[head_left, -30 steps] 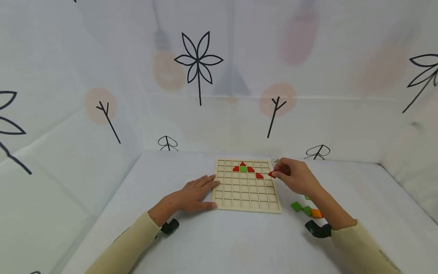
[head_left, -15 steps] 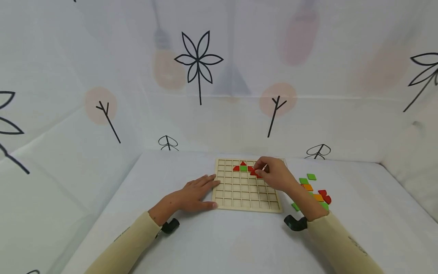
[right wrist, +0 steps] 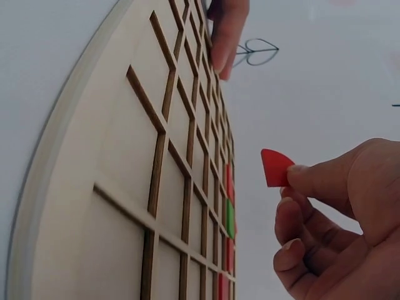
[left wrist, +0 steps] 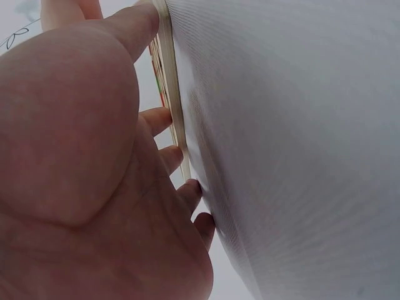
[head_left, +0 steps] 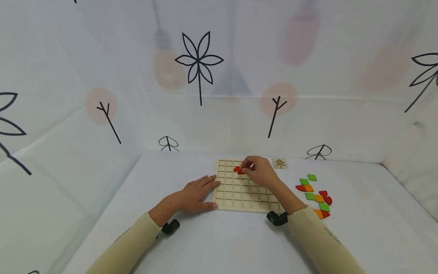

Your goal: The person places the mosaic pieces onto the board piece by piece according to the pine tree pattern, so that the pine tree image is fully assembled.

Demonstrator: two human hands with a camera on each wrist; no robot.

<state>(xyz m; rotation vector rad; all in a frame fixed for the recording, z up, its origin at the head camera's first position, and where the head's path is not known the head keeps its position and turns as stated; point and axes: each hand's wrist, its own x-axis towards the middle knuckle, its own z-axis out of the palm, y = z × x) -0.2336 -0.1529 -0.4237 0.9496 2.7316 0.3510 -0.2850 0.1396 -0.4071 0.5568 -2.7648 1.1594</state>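
A square wooden grid board lies on the white table. My left hand rests along its left edge, fingers spread and extended, fingertips touching the rim in the left wrist view. Thumb and finger of my right hand pinch a red quarter-round tile, held apart from the board in the right wrist view. Seated in the far rows are a green square tile and several red tiles; in the head view my right hand hides most of them. One red tile shows just left of the held one.
Loose green, orange and red tiles lie on the table right of the board. A small pattern card with a tree picture lies beyond the board's far right corner. Printed white cloth hangs behind the table.
My right hand has carried the red tile leftward from the board's right edge to over the far rows. The pattern card and loose tiles have come into view. My left hand has stayed put.
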